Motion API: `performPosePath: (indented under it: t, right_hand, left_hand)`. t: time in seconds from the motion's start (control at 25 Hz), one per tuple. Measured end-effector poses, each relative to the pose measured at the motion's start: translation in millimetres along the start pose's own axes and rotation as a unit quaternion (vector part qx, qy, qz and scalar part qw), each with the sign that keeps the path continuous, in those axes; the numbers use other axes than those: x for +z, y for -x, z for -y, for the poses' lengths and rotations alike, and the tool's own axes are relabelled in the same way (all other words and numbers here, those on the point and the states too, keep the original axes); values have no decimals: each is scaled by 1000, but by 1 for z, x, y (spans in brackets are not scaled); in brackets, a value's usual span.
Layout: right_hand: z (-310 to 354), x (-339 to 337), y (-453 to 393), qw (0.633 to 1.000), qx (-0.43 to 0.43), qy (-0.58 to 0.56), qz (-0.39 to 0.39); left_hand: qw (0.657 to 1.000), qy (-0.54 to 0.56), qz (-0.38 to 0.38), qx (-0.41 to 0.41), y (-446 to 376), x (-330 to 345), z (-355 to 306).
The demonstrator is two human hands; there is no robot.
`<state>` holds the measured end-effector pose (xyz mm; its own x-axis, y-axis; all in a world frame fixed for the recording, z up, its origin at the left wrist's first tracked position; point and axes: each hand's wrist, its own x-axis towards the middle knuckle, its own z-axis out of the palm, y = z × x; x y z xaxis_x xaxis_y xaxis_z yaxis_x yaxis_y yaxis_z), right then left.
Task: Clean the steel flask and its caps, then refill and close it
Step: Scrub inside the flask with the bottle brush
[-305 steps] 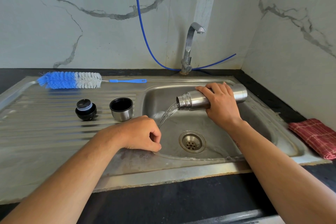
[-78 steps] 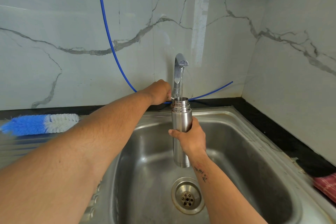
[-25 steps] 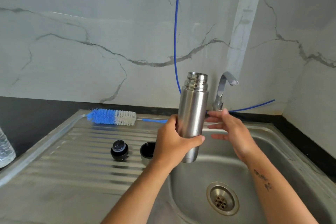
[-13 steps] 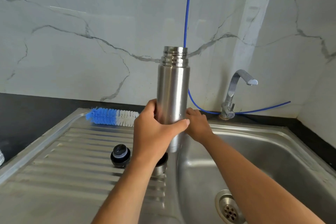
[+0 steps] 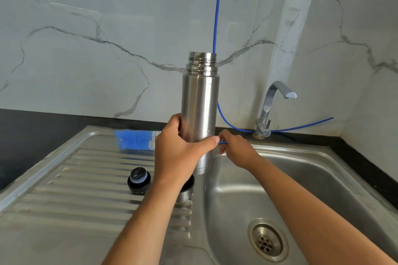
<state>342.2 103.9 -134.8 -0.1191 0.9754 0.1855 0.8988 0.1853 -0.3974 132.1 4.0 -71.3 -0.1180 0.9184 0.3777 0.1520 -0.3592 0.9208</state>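
1. Your left hand (image 5: 178,153) is wrapped around the steel flask (image 5: 200,109), holding it upright and uncapped.
2. Your right hand (image 5: 235,150), just right of the flask, pinches the brush's blue handle (image 5: 223,142).
3. Below the flask on the drainboard (image 5: 64,200) sit the black stopper (image 5: 139,180) and the steel cup cap (image 5: 186,189).
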Motion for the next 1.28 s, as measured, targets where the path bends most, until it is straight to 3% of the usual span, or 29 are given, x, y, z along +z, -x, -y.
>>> performPosePath:
  t: [0.12,0.24,0.4,0.56,0.8,1.04,1.2,1.28]
  right_hand:
    - [-19,-22,35,1000,21,9,7]
    - [-41,-39,78,994,104,-21,27]
    - [-53,-50,143,977,175,-111,43]
    - [-46,-56,200,932,228,-271,73]
    - [-39,-74,257,888,206,-405,73]
    - [-10,-80,254,773,103,-625,-36]
    - [0,-83,237,725,26,-687,-22]
    - [5,-95,230,711,42,-702,-10]
  left_hand:
    - [1000,4,6,-2,1,0,0]
    - [1000,5,5,4,2,-1,-1]
    - [1000,20,12,6,6,4,-4]
    - [999,35,30,12,14,10,-6]
    - [998,52,22,33,24,17,-6]
    - [996,76,-8,37,25,12,-6]
    - [996,83,-14,29,22,10,-3]
    - [996,82,-9,29,21,11,-1]
